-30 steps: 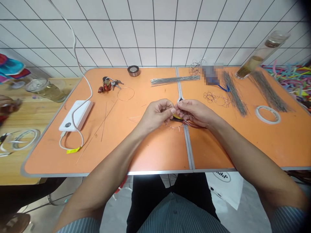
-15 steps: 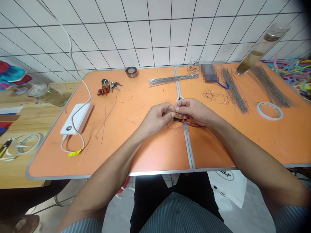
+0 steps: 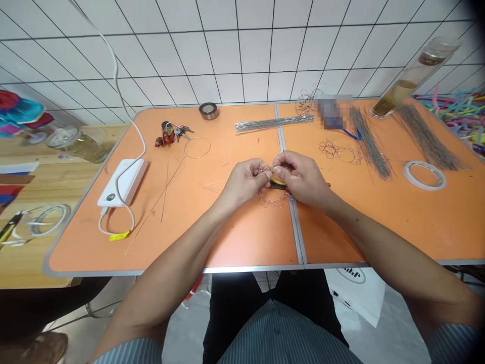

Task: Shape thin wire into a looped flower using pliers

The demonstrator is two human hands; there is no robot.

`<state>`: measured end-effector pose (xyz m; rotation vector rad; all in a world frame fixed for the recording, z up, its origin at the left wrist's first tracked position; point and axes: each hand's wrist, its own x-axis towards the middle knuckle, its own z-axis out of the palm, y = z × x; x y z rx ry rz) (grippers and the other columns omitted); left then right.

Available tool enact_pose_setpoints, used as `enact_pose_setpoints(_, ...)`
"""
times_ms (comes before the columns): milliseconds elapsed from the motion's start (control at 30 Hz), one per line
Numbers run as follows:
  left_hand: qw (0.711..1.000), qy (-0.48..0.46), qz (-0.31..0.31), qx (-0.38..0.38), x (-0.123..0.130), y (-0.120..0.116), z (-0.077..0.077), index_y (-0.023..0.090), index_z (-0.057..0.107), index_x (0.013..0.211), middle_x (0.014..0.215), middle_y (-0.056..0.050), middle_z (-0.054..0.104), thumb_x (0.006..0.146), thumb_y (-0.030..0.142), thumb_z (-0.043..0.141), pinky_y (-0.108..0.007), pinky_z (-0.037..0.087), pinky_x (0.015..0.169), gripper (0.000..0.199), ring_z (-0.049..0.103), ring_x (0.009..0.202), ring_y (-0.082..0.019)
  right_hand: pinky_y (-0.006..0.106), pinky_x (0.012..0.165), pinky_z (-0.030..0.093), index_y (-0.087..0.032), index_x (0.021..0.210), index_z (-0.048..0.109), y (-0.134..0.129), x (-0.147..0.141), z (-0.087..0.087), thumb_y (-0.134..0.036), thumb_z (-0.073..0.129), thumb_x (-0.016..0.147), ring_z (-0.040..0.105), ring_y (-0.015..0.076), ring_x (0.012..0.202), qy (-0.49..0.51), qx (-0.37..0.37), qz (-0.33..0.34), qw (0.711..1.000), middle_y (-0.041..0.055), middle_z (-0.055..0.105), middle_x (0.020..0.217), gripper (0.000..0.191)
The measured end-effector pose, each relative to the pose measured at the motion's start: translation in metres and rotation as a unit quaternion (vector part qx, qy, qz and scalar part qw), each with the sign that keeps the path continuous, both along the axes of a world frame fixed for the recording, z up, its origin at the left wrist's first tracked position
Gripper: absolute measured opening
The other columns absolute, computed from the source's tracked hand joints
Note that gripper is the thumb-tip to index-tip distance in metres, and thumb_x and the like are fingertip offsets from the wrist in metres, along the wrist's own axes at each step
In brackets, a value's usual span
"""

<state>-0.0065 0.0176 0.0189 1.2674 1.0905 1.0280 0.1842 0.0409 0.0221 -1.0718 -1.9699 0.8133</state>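
Head view gives me both hands together near the middle of the table, just above the seam of the orange folding table [image 3: 246,237]. My left hand [image 3: 244,183] and right hand [image 3: 303,178] are closed in small pinches, fingertips nearly meeting. Between them sits a yellow-and-black object [image 3: 278,182], partly hidden by the fingers, so I cannot tell exactly what it is. A looped wire strand [image 3: 273,201] hangs in a curved row of small petals just below the grip, and its upper end runs in among the fingers. From here the left hand seems to pinch the wire, while the right hand closes on the yellow-and-black object. A reddish piece pokes out beneath the right hand, too hidden for me to name.

Farther up the table lie a bundle of straight steel wires [image 3: 275,124], two long fanned bundles of wire [image 3: 370,144] [image 3: 426,139], and a small chain of wire loops [image 3: 339,151]. A pale roll of tape [image 3: 424,175] sits at the right. To the left I see a white power bank [image 3: 123,182] with its cable, a set of keys [image 3: 170,133], a plain wire ring [image 3: 197,147], and a dark roll of tape [image 3: 208,110]. A few loose wires [image 3: 159,194] lie between the power bank and my left hand.
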Motion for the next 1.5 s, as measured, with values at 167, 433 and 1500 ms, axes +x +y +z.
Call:
enact_pose_setpoints(167,0.997,-0.036,0.018,-0.061,0.001,-0.002,0.002,0.016,0.065,0.079,0.067,0.0,0.067,0.088,0.026,0.082,-0.02,0.047,0.049,0.022,0.058,0.053,-0.008,0.037,0.076,0.044,-0.024,0.089,0.061,-0.008,-0.004,-0.005,-0.022,0.056,0.101,0.063,0.0225,0.085,-0.054,0.137,-0.016,0.989,0.0055,0.071,0.093,0.012)
enact_pose_setpoints(433,0.994,-0.089,0.02,-0.068,-0.002,0.002,-0.002,0.016,0.065,0.077,0.066,-0.001,0.067,0.088,0.022,0.08,-0.02,0.048,0.051,0.019,0.058,0.051,-0.007,0.037,0.076,0.045,-0.023,0.093,0.069,-0.006,-0.001,0.003,-0.021,0.059,0.102,0.066,0.0226,0.086,-0.089,0.146,-0.016,0.985,0.0058,0.074,0.093,0.013)
enact_pose_setpoints(1500,0.982,-0.089,0.03,-0.165,0.0,0.006,-0.006,0.018,0.062,0.07,0.062,-0.001,0.067,0.081,0.017,0.069,-0.02,0.044,0.042,0.013,0.056,0.043,-0.008,0.04,0.074,0.038,-0.024,0.085,0.071,-0.007,-0.004,-0.005,-0.013,0.054,0.103,0.059,0.0236,0.083,-0.271,0.324,0.014,0.906,0.0063,0.074,0.089,0.028)
